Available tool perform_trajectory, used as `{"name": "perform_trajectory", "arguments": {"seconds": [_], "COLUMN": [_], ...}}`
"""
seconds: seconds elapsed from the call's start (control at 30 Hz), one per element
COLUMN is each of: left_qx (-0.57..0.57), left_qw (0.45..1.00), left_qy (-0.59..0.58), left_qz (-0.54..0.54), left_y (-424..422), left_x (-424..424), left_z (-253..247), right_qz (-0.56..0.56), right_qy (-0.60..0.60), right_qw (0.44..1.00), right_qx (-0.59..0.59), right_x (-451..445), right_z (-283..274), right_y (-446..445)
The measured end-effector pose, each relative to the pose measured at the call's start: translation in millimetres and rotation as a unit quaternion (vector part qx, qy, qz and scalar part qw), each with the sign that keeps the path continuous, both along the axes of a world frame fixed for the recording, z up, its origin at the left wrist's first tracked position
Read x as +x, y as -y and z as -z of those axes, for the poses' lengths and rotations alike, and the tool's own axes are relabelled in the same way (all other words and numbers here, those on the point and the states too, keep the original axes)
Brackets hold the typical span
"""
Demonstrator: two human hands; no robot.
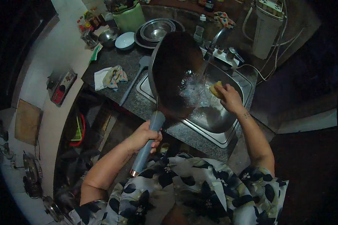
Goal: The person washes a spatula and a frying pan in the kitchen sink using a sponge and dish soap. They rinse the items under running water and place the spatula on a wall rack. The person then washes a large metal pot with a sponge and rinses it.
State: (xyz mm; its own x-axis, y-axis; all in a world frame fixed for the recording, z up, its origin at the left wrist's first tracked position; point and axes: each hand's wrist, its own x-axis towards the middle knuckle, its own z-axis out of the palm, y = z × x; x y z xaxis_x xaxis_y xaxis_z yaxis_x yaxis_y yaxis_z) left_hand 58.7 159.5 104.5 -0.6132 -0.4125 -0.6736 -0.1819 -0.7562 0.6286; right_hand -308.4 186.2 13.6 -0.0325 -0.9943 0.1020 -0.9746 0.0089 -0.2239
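Note:
My left hand (146, 137) grips the grey-blue handle of a large dark wok (171, 67). The wok is tilted over the left side of a stainless steel sink (225, 135), its inside turned towards the faucet. Water runs from the chrome faucet (218, 39) and splashes at the wok's lower right part. Over the right part of the basin, my right hand (230, 98) holds a yellow sponge (215, 89), apart from the wok. The underside of the wok is hidden from me.
Left of the sink, a grey spatula (133, 80) and folded cloths (112, 78) lie on the granite counter. Metal bowls (157, 29), a white bowl (125, 41) and a dish soap bottle (199, 29) stand behind. A water filter housing (267, 31) is at the back right.

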Motion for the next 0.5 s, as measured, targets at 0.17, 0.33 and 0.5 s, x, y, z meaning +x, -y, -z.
{"name": "perform_trajectory", "arguments": {"seconds": [0.17, 0.33, 0.5], "left_qx": [-0.247, -0.485, -0.514], "left_qw": [0.961, 0.828, 0.797], "left_qy": [0.117, 0.277, 0.313], "left_qz": [0.045, 0.045, 0.052], "left_y": [0.9, -16.9, -32.0], "left_x": [17.5, 52.2, 94.2], "left_z": [11.9, 25.5, 50.8], "right_qz": [0.026, 0.040, 0.049], "right_qy": [0.080, 0.137, 0.186], "right_qw": [0.996, 0.988, 0.976], "right_qx": [-0.024, -0.052, -0.104], "right_x": [-2.0, 10.1, 14.2], "right_z": [-5.0, -13.1, -8.8], "right_y": [-25.0, -39.1, -40.1]}}
